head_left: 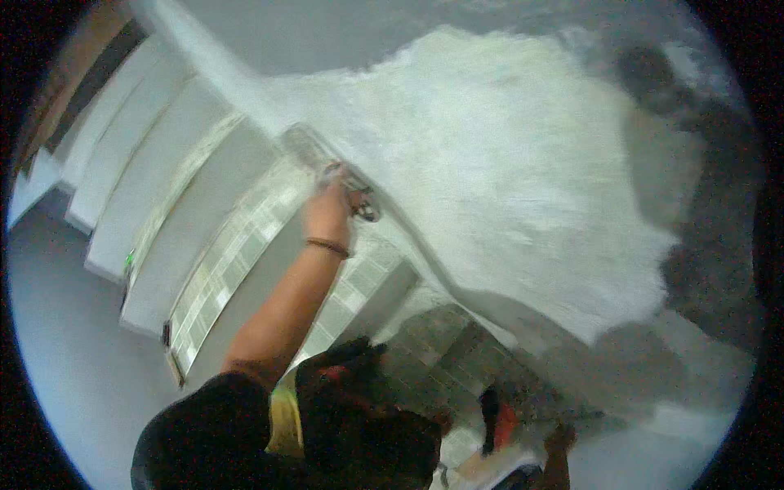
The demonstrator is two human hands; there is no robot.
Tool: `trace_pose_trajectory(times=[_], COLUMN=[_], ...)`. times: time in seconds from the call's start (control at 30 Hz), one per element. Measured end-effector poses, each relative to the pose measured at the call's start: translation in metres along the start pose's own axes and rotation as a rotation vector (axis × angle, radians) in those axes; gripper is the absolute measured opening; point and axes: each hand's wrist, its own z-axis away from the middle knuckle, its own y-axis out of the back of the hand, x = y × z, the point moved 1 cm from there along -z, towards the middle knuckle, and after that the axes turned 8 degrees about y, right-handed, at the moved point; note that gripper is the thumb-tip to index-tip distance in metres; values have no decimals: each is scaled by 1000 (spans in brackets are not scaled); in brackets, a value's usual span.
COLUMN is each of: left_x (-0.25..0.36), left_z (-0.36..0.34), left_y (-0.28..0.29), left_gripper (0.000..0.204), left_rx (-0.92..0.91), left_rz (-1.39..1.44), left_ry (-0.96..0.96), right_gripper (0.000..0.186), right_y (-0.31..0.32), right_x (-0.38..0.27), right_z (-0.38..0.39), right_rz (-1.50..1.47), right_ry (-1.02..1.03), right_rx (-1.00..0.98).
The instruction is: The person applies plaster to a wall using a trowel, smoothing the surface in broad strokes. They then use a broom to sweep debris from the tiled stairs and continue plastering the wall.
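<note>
My left hand (pixel 327 214), a dark bracelet at its wrist, reaches up to where the wall meets the stairs. Its fingers are closed around the handle of a flat plastering trowel (pixel 309 149), blurred by motion, whose blade lies along the wall's lower edge. A large patch of pale, wet-looking coating (pixel 498 155) covers the grey wall (pixel 318 37) beside it. At the lower right, my right hand (pixel 560 438) is small, dark and smeared; its fingers cannot be made out. Near it is a pale object (pixel 490 465) of unclear kind.
Stair steps (pixel 245 237) with patterned treads rise toward the upper left. A pale skirting strip (pixel 429 265) runs along the wall. A red and black item (pixel 502 423), perhaps a shoe, shows low down. Shadows darken the wall's right side.
</note>
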Motion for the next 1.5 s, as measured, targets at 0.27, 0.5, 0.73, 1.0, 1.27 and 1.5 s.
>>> trace_pose_trajectory(times=[0.27,0.5,0.73,1.0,1.27,1.5], left_x=[-14,-24,8,108,199,196], left_z=[12,10,23,-16,-29,-91], left_y=[-5,-3,3,44,97,234], left_gripper=[24,22,22,29,33,22], left_rx=[-168,-276,-185,-93,-140,207], left_rz=[326,313,327,408,727,402], left_ry=[-155,-180,18,234,281,218], right_gripper=[40,41,41,41,42,43], right_y=[-33,-32,80,245,360,452], right_x=[-12,-34,-113,-206,-285,-415], right_z=[-119,-122,-28,111,166,145], right_rz=[101,62,-45,-127,-131,-101], right_ry=[8,29,140,240,344,575], right_rx=[-2,29,58,3,19,112])
